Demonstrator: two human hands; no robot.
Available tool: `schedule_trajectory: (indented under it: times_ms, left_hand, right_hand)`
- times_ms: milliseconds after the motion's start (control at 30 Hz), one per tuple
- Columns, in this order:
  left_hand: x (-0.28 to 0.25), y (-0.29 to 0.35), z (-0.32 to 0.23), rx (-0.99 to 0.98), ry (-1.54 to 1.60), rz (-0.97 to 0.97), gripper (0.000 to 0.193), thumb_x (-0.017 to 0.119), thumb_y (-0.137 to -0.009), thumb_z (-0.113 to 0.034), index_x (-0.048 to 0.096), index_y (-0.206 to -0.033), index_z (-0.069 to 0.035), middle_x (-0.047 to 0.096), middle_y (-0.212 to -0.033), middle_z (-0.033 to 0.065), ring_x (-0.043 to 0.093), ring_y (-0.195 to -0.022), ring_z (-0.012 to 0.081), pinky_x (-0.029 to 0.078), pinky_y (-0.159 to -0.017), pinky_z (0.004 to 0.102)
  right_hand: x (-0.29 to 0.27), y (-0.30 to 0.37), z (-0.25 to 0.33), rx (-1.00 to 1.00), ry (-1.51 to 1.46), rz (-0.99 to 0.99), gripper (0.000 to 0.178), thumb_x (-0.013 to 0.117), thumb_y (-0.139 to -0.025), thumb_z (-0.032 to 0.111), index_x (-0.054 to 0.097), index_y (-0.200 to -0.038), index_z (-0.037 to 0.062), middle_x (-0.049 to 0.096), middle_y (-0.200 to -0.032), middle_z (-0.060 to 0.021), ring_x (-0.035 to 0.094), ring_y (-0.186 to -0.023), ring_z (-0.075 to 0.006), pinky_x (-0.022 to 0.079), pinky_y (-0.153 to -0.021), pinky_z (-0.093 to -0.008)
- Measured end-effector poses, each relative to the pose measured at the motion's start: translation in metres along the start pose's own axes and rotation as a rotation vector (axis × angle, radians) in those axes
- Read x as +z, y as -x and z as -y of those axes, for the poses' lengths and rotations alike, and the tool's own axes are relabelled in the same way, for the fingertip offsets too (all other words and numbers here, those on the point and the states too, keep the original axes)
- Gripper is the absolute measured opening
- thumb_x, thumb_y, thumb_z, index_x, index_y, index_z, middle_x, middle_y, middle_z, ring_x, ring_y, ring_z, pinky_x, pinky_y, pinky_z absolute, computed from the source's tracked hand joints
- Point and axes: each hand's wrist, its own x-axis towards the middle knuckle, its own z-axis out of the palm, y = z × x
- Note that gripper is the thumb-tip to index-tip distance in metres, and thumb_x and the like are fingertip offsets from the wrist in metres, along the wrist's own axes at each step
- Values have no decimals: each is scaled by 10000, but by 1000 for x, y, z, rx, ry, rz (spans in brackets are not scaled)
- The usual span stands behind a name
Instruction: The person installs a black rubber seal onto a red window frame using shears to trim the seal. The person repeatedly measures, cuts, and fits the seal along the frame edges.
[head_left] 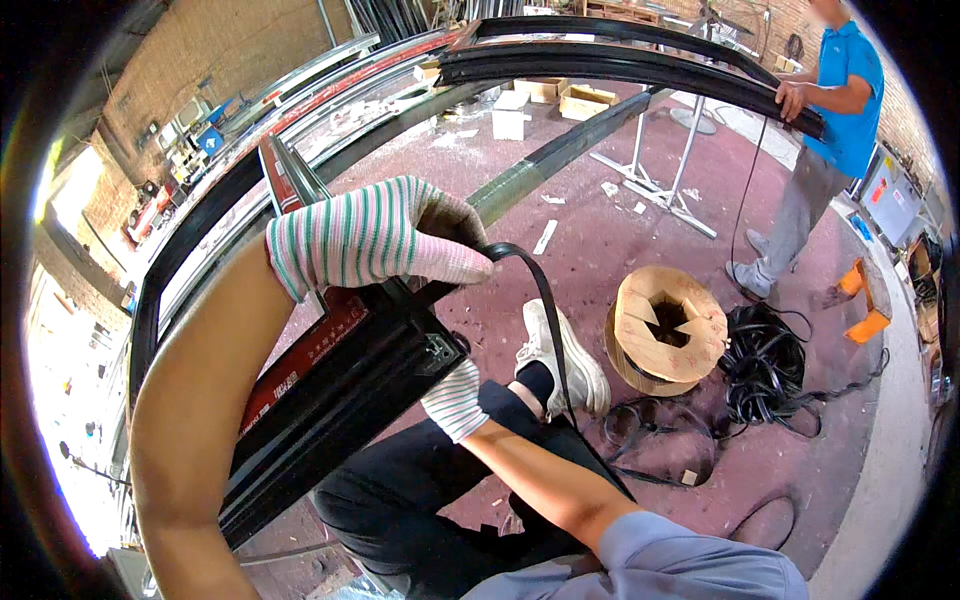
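Observation:
My left hand, in a striped knit glove, pinches a black rubber sealing strip between thumb and fingers. From there the strip arches over and runs down past my shoe and right forearm. Just below the left hand lies the corner of a black metal profile frame, with red protective film on its face. My right hand, gloved alike, is against the underside of the frame's end; its fingers are hidden behind the profile.
A cardboard reel stands on the floor beside a tangled pile of black strip. At the far right a person in a blue shirt holds another black frame. White stand legs, cartons and an orange bracket are around.

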Motion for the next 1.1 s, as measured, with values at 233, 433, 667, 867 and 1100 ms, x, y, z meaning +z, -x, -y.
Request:
schedule_trajectory:
  times_ms: [233,433,667,867,1100]
  left_hand:
    - [3,-10,-3,18,36,57,329,774,-848,-314,728,-998,-25,691,-837,-7,597,-803,79,490,-780,267]
    - [7,-9,0,109,-89,28,464,710,-909,-469,726,-1029,-22,638,-760,3,557,-708,93,470,-640,277]
    - [33,13,-8,303,-462,-604,287,673,-922,-235,675,-1081,4,678,-966,106,637,-922,207,502,-890,333]
    - [135,117,-63,678,-241,-605,168,607,-808,23,636,-953,-57,666,-925,83,646,-883,230,506,-825,362]
    - [246,64,105,43,-83,-1081,195,528,-1004,-62,612,-1160,20,634,-1065,100,582,-1007,169,471,-915,311]
  right_hand:
    - [13,-9,-38,476,-781,-9,119,627,-901,105,538,-946,40,629,-777,-138,602,-666,-320,498,-619,-390]
    - [2,-5,-15,53,-159,42,154,634,-933,152,517,-928,53,608,-778,-131,570,-680,-328,482,-646,-375]
    - [-12,-10,-2,47,24,51,285,669,-869,172,555,-1056,-11,648,-863,-230,643,-776,-434,527,-695,-476]
    - [-38,-27,31,172,28,124,325,673,-889,218,559,-1070,-27,660,-901,-247,641,-828,-453,528,-732,-492]
    - [-52,-33,31,129,9,195,321,666,-926,213,574,-1104,-38,667,-956,-249,645,-870,-447,530,-757,-460]
